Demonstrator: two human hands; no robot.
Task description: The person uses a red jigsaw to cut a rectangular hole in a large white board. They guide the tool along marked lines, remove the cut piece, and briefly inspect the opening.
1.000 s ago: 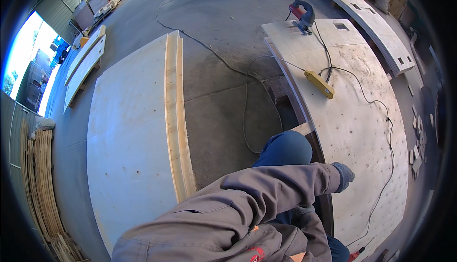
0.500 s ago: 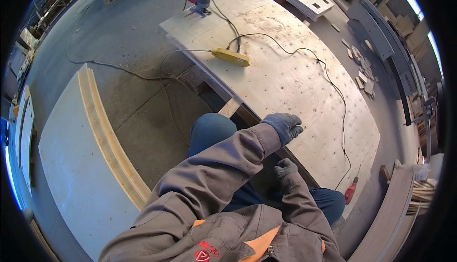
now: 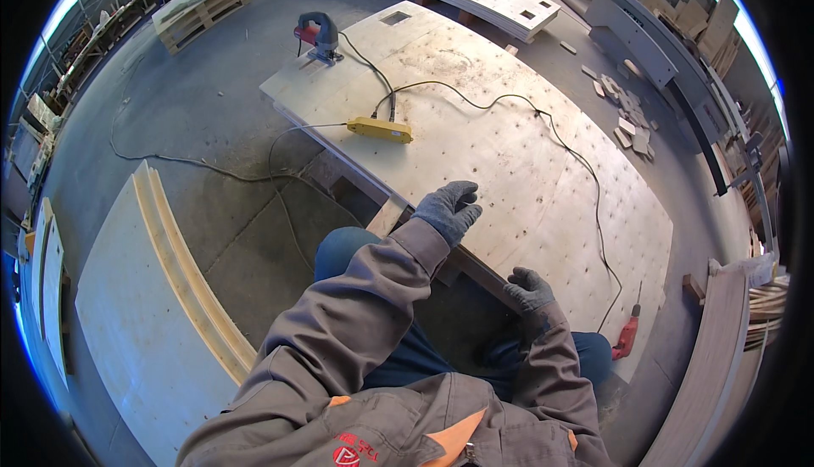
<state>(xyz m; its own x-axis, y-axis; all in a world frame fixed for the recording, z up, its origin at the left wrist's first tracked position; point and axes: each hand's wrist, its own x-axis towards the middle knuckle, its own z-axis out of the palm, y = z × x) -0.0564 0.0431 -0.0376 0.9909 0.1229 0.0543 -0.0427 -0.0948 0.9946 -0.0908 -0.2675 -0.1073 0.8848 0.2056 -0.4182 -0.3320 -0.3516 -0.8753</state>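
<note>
Workshop floor [image 3: 199, 128]: grey concrete, pretty dusty, cord snaking across it
Big pale panel [image 3: 509, 178]: right in front of the person, under the left hand, tools parked on top
Panel on the left [image 3: 140, 314]: well apart from the big one, light wood strips along its edge
Jigsaw [image 3: 319, 36]: standing at the far left corner of the big panel, nobody on it
Red drill [image 3: 626, 337]: lying at the near right end, also unheld
Yellow power strip [image 3: 380, 130]: on the panel, cords running off it
Gloved hands: apart; left hand [image 3: 448, 210] loosely curled over the edge, right hand [image 3: 529, 289] half-curled beside it, can't tell if touching; no tool in either
Square cutout [image 3: 396, 18]: already done, far end
Dark dots: all over; what's left, can't tell
</note>
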